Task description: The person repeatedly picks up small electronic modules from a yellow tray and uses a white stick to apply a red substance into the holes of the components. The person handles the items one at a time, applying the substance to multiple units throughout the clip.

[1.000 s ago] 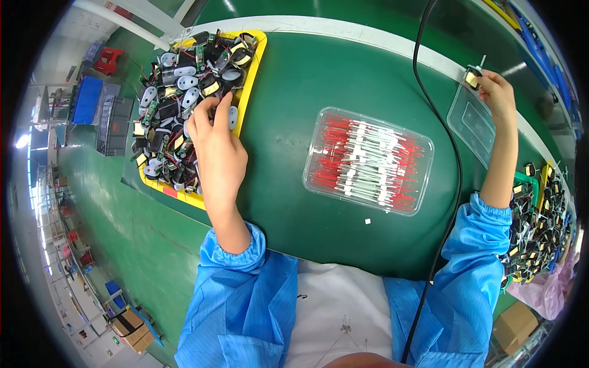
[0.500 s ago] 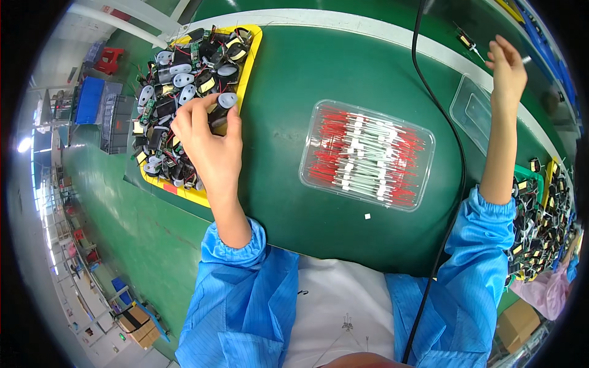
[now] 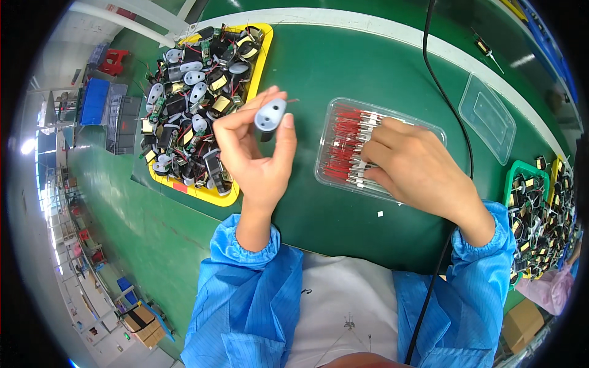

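Note:
My left hand (image 3: 261, 147) grips a small black motor unit with a pale grey oval end cap (image 3: 270, 115). Two dark holes show in the cap, and a thin red wire sticks out beside it. This hand is raised just right of a yellow tray (image 3: 261, 61) heaped with similar black parts, grey caps and green circuit boards. Over a clear plastic box (image 3: 320, 161), my right hand (image 3: 417, 165) pinches among the red-and-white wire leads (image 3: 346, 144). Its fingertips are closed at their white connectors, and the hand covers the box's right half.
A clear lid (image 3: 489, 119) lies right of the box, past a black cable (image 3: 451, 113) crossing the green table. A single wired part (image 3: 485, 46) lies far right. Nearer, a green tray (image 3: 510, 184) holds finished-looking assemblies. A tiny white square (image 3: 380, 214) rests before the box.
My left hand has lifted the motor unit from the yellow tray and moved right, turning the cap upward. My right hand has come from the far right down into the wire box.

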